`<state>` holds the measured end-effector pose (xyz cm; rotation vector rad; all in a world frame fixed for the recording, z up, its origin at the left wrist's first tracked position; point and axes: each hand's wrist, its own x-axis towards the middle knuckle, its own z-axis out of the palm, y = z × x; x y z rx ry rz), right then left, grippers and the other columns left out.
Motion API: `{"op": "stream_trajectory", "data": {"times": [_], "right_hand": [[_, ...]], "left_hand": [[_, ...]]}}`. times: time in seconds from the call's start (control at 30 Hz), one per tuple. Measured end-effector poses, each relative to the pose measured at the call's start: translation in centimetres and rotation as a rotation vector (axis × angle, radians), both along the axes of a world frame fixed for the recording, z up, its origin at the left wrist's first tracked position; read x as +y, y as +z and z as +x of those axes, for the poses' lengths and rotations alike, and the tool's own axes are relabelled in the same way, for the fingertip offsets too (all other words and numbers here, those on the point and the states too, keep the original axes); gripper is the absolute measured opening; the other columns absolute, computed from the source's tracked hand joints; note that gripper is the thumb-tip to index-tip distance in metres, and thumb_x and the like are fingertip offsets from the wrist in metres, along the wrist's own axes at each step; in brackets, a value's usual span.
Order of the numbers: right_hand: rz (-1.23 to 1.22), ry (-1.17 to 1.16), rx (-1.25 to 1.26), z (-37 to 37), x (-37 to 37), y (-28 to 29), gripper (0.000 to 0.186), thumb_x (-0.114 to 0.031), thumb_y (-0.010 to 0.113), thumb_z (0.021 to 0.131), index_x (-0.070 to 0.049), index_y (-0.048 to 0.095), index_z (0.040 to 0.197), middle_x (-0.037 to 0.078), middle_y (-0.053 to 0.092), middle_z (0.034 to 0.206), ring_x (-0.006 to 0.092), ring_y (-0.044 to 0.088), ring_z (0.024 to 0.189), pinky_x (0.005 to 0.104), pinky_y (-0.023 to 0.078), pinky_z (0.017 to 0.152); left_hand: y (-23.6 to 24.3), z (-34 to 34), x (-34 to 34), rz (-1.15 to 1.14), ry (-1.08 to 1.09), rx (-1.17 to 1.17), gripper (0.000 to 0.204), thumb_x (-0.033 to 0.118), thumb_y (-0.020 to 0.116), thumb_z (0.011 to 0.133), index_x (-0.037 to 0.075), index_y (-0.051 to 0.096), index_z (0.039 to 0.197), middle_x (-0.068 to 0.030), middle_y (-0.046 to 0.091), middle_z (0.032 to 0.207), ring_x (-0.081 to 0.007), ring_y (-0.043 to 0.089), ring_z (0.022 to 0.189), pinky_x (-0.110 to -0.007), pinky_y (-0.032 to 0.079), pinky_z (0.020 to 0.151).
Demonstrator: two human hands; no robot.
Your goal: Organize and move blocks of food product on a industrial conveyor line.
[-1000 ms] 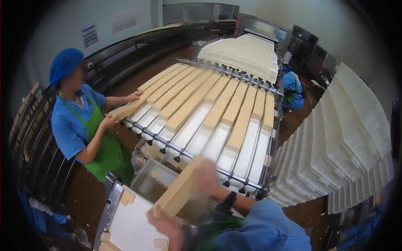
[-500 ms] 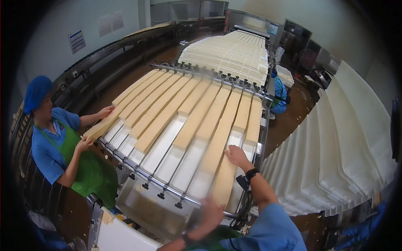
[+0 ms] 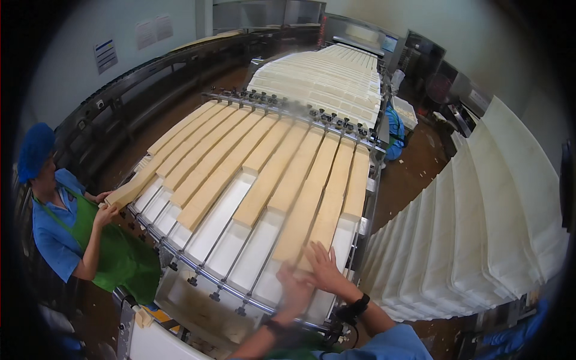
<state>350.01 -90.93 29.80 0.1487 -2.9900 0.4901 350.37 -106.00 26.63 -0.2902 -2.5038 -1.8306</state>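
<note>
Hands at near end of a wide white conveyor belt (image 3: 225, 207) carrying long tan slabs in parallel lanes. Right hand (image 3: 324, 270), fingers spread flat, grip wide, presses on the lower end of a long tan slab (image 3: 324, 198) in the lanes toward the belt's right side. Left hand (image 3: 294, 294) is blurred, just beside the right, palm down near the same slab end; cannot tell its grip. At the belt's left edge, a co-worker in blue cap and green apron (image 3: 114, 252) holds the outermost tan slab (image 3: 129, 189) with both hands.
</note>
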Motion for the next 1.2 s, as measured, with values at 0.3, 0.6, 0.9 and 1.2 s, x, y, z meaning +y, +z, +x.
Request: {"op": "stream_trajectory", "data": {"times": [0.3, 0.6, 0.9, 1.2], "right_hand": [[0.398, -0.055, -0.002, -0.4, 1.8, -1.9, 0.089, -0.050, 0.074, 0.085, -0.021, 0.034, 0.159, 0.015, 0.035, 0.161, 0.0361, 0.024, 0.153, 0.0680, 0.012, 0.121], [0.219, -0.106, 0.034, -2.2, -4.6, 0.1, 0.099, -0.043, 0.084, 0.076, -0.013, 0.036, 0.157, 0.030, 0.031, 0.159, 0.0443, 0.023, 0.152, 0.0724, 0.007, 0.119], [-0.295, 1.033, -0.033, 2.7, -38.8, 2.2, 0.073, -0.016, 0.075, 0.085, 0.001, 0.043, 0.148, 0.028, 0.048, 0.145, 0.0463, 0.039, 0.138, 0.0539, 0.031, 0.117], [-0.328, 1.593, -0.083, 15.1, -79.8, -6.2, 0.055, -0.029, 0.070, 0.092, 0.005, 0.056, 0.133, 0.023, 0.056, 0.128, 0.0388, 0.049, 0.124, 0.0481, 0.040, 0.108]], "left_hand": [[2.9, 2.6, -19.1, 0.227, 0.429, 0.006, 0.071, -0.016, 0.054, 0.086, 0.006, 0.028, 0.149, -0.0128, 0.039, 0.139, -0.0253, 0.052, 0.129, -0.031, 0.055, 0.091], [-6.5, 12.0, -36.4, -0.390, 0.869, 0.044, 0.063, 0.003, 0.067, 0.089, -0.001, 0.040, 0.146, -0.0272, 0.035, 0.149, -0.0445, 0.035, 0.140, -0.051, 0.036, 0.115], [-2.5, 31.9, -46.2, -0.697, 1.685, -0.145, 0.056, 0.020, 0.070, 0.091, 0.004, 0.052, 0.141, -0.0261, 0.041, 0.143, -0.0436, 0.038, 0.135, -0.057, 0.027, 0.112], [-4.2, 44.4, -53.1, -0.279, 1.776, -0.507, 0.075, 0.028, 0.081, 0.082, 0.001, 0.047, 0.143, -0.0282, 0.040, 0.135, -0.0461, 0.047, 0.125, -0.053, 0.041, 0.105]]}}
